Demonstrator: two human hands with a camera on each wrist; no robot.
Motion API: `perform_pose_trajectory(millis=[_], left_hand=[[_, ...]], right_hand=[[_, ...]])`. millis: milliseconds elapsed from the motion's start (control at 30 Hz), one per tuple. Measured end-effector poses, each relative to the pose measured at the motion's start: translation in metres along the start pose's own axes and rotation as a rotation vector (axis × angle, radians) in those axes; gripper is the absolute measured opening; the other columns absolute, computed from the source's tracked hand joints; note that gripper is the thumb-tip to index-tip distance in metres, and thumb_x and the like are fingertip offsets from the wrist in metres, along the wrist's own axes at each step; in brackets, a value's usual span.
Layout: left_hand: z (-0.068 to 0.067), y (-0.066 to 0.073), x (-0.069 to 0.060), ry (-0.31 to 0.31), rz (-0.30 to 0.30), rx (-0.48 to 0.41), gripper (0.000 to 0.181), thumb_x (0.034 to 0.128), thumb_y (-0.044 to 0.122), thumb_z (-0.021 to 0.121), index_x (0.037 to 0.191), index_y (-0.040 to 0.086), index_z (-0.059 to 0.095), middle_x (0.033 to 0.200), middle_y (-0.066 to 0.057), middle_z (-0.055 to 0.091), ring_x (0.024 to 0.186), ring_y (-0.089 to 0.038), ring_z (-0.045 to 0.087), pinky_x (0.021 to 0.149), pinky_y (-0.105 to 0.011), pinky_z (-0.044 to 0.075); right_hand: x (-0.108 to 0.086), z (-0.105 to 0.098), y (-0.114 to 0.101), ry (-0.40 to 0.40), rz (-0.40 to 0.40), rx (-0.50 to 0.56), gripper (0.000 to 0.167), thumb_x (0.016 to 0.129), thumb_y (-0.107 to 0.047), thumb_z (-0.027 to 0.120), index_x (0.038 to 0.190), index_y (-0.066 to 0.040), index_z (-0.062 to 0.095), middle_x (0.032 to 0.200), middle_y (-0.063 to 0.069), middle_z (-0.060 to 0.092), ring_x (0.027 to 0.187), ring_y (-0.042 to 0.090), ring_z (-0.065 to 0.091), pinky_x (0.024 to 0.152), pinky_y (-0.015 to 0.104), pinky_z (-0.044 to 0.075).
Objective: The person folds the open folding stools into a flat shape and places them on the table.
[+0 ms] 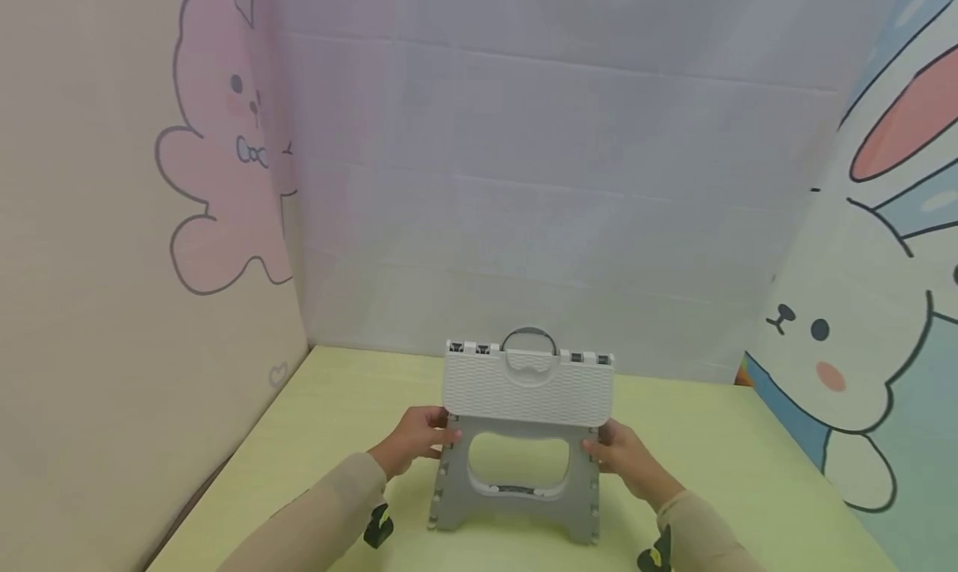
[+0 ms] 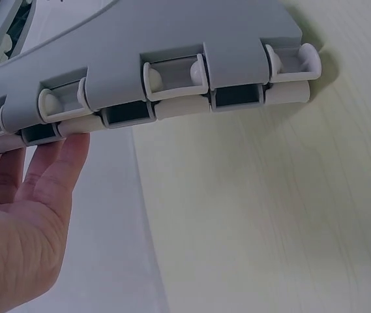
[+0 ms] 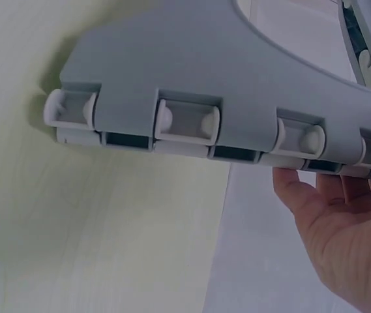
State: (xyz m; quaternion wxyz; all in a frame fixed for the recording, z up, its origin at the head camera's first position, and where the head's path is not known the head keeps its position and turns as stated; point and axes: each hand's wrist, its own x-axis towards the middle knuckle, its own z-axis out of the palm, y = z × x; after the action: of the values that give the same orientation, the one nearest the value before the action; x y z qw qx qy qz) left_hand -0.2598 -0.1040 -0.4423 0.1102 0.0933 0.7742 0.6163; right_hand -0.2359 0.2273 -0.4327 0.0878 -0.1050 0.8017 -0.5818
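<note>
A folding step stool (image 1: 456,493) stands upright on the table in the head view, its legs pressed flat together. Its white textured top (image 1: 554,401) hangs folded down over the upper part of the grey leg panel, with a carry handle (image 1: 530,331) sticking up above. My left hand (image 1: 417,436) grips the left edge of the panel, thumb in front and fingers behind. On the opposite edge, my right hand (image 1: 623,454) holds the panel the same way. Both wrist views show the hinged edges (image 2: 182,107) close up, with fingertips against them.
A pale yellow tabletop (image 1: 696,439) spreads around the stool. Behind it hangs a white cloth wall (image 1: 554,181). Side walls carry a pink rabbit drawing (image 1: 217,156) at left and a white rabbit drawing (image 1: 861,306) at right.
</note>
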Motion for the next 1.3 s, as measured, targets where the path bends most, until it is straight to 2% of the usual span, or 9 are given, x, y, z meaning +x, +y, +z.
perform_pose_trajectory(millis=[333,633,800,1000,1133,1300], left_hand=[[0.0,-0.002,-0.001,-0.02,-0.015,-0.027,0.046,0.0846,0.007,0.071,0.124,-0.01,0.056,0.114,-0.022,0.065,0.098,-0.031,0.065,0.077,-0.049,0.055],[-0.006,0.0,-0.001,-0.082,-0.099,-0.04,0.048,0.0862,0.01,0.07,0.128,-0.007,0.055,0.116,-0.02,0.064,0.094,-0.03,0.066,0.079,-0.05,0.053],[-0.006,-0.001,-0.002,-0.112,-0.108,-0.05,0.049,0.0874,0.011,0.069,0.13,-0.007,0.053,0.114,-0.019,0.065,0.094,-0.03,0.066,0.078,-0.05,0.053],[-0.009,-0.004,0.0,-0.159,-0.093,-0.078,0.049,0.0883,0.01,0.067,0.13,-0.009,0.052,0.113,-0.019,0.066,0.094,-0.029,0.066,0.079,-0.05,0.053],[-0.01,-0.006,0.001,-0.186,-0.112,-0.11,0.048,0.0903,0.011,0.065,0.13,-0.01,0.051,0.109,-0.018,0.067,0.091,-0.027,0.066,0.08,-0.049,0.054],[-0.008,-0.01,-0.001,-0.201,-0.139,-0.122,0.046,0.0918,0.013,0.064,0.129,-0.011,0.052,0.103,-0.015,0.069,0.089,-0.026,0.067,0.079,-0.046,0.055]], right_hand=[[0.001,-0.006,0.002,-0.079,-0.005,0.033,0.056,0.096,-0.01,0.055,0.133,0.022,0.027,0.128,0.038,0.045,0.109,0.039,0.056,0.086,0.053,0.05],[0.004,-0.013,0.004,-0.182,0.067,0.122,0.063,0.094,-0.01,0.057,0.139,0.018,0.023,0.135,0.036,0.038,0.114,0.038,0.052,0.088,0.06,0.046],[0.004,-0.015,0.005,-0.207,0.102,0.145,0.067,0.094,-0.014,0.06,0.14,0.017,0.022,0.138,0.035,0.037,0.116,0.036,0.051,0.088,0.062,0.045],[0.004,-0.02,0.007,-0.239,0.101,0.183,0.064,0.093,-0.013,0.061,0.138,0.018,0.027,0.127,0.022,0.052,0.11,0.03,0.055,0.088,0.062,0.045],[0.004,-0.021,0.008,-0.27,0.115,0.224,0.063,0.093,-0.013,0.061,0.137,0.019,0.028,0.118,0.011,0.059,0.106,0.025,0.058,0.089,0.06,0.045],[0.001,-0.018,0.011,-0.29,0.138,0.251,0.062,0.093,-0.013,0.061,0.137,0.018,0.03,0.113,0.008,0.062,0.102,0.024,0.059,0.088,0.056,0.047]])
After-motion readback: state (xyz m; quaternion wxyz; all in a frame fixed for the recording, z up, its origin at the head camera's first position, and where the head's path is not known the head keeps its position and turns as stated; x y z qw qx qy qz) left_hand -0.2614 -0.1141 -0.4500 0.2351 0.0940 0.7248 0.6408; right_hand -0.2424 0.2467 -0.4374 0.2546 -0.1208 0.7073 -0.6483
